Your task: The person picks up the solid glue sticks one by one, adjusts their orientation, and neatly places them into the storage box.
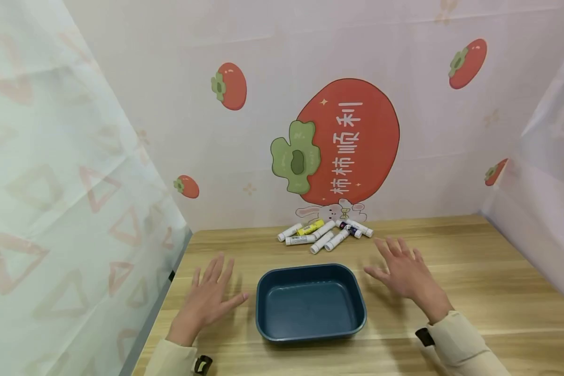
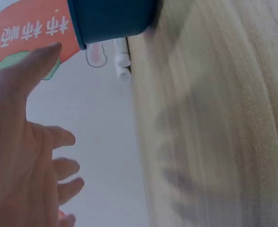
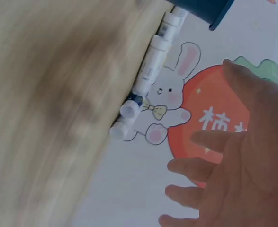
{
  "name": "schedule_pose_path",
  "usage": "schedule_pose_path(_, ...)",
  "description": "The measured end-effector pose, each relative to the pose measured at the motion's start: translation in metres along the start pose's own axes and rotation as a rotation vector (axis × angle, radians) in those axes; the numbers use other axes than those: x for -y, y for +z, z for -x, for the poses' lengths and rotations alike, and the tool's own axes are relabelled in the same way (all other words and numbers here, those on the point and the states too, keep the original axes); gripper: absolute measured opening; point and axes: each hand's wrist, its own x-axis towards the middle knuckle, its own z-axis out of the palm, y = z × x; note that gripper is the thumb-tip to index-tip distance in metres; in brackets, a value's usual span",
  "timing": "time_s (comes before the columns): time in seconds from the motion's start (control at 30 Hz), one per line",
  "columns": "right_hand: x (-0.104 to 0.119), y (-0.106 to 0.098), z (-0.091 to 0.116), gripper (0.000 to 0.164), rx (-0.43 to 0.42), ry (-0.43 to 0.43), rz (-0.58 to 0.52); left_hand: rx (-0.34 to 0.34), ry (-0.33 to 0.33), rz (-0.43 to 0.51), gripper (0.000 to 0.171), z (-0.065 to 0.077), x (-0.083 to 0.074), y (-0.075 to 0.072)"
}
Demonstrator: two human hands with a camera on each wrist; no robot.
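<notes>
A dark blue rectangular tray (image 1: 310, 310) with rounded corners sits on the table between the two hands, nothing in it. My left hand (image 1: 207, 300) hovers just left of it, fingers spread and thumb pointing toward the rim. On the other side, my right hand (image 1: 406, 271) is held above the tabletop with spread fingers, nearest the tray's upper right corner. Neither hand holds anything. Behind the tray lies a loose group of capped tubes that look like glue sticks: several white ones (image 1: 337, 238), a yellow one (image 1: 310, 227) and a dark blue one (image 1: 350, 228).
The wood-grain table (image 1: 474, 292) ends at a back wall sheet (image 1: 244, 156) printed with persimmons and a rabbit. A pale patterned sheet (image 1: 75, 209) hangs along the left side, another on the right. The tubes lie close to the table's back edge.
</notes>
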Motion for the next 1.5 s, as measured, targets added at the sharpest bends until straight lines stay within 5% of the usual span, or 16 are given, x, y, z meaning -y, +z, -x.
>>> schedule_pose_path(0.2,0.01,-0.006,0.005,0.082,0.004,-0.079,-0.074,0.083,0.051,0.175,0.077,0.0,-0.013,-0.008)
schedule_pose_path(0.37,0.022,-0.008,0.009,0.072,0.071,-0.095,-0.201,0.066,0.09,0.308,0.04,-0.004,-0.028,-0.011)
schedule_pose_path(0.5,0.034,-0.01,0.011,0.056,0.133,-0.118,-0.255,0.077,0.099,0.343,0.025,-0.005,-0.034,-0.006)
schedule_pose_path(0.77,0.047,-0.001,0.022,0.029,0.187,-0.158,-0.275,0.098,0.125,0.389,0.027,-0.005,-0.034,0.009)
schedule_pose_path(0.93,0.047,0.007,0.028,0.033,0.153,-0.173,-0.275,0.135,0.162,0.423,0.03,-0.004,-0.035,0.016)
schedule_pose_path(1.5,0.044,0.022,0.026,0.04,0.079,-0.16,-0.327,0.15,0.106,0.418,0.03,-0.004,-0.035,0.021)
